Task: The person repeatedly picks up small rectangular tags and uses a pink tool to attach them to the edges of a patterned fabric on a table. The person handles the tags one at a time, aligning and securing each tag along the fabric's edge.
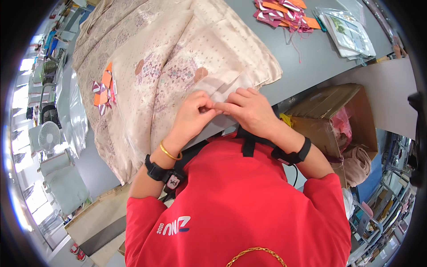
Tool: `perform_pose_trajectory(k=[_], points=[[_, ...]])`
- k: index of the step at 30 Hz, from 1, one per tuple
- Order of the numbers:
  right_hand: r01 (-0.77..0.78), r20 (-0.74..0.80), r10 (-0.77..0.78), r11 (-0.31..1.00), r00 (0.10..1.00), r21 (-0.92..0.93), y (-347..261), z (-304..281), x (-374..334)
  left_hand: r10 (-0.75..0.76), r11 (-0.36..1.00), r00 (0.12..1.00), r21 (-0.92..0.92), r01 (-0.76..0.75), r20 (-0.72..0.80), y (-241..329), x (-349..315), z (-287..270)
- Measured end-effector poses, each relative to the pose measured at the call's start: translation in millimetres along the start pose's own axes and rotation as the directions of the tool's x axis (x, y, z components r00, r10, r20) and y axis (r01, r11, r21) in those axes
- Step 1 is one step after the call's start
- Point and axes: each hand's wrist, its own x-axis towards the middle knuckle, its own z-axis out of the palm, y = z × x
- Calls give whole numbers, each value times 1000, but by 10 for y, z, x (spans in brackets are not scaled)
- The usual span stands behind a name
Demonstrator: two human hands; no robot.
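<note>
My left hand (193, 115) and my right hand (251, 112) meet at the near edge of the table, fingertips almost touching. Both pinch the near edge of a thin, whitish, see-through sheet (220, 86); whether it is plastic or fine fabric I cannot tell. Beneath and beyond it spreads a large beige cloth (222, 49) with small dots and purplish flower motifs, lying in layered folds. A small bunch of orange and maroon tags (105, 89) with strings rests on the cloth, left of my left hand.
A heap of maroon and orange tags (280, 13) lies on the grey table (298, 66) at the far right, beside clear-wrapped packets (349, 33). An open cardboard box (327, 104) holding fabric and pink plastic stands to my right. At left are clear plastic sheeting (73, 111) and a fan (49, 135).
</note>
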Motion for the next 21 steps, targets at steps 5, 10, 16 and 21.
perform_pose_trajectory(k=[5,10,16,21], points=[[-16,-57,23,992,998,126,118,105,-70,-20,989,934,146,-34,358,240,420,-382],[6,-69,8,981,998,193,166,184,-109,242,957,970,156,-244,30,426,1793,-85],[5,-121,31,958,992,286,194,167,-103,477,767,859,566,-304,-186,351,3045,750],[0,-80,28,943,996,334,212,143,-114,378,768,925,574,-286,-44,331,3104,528]])
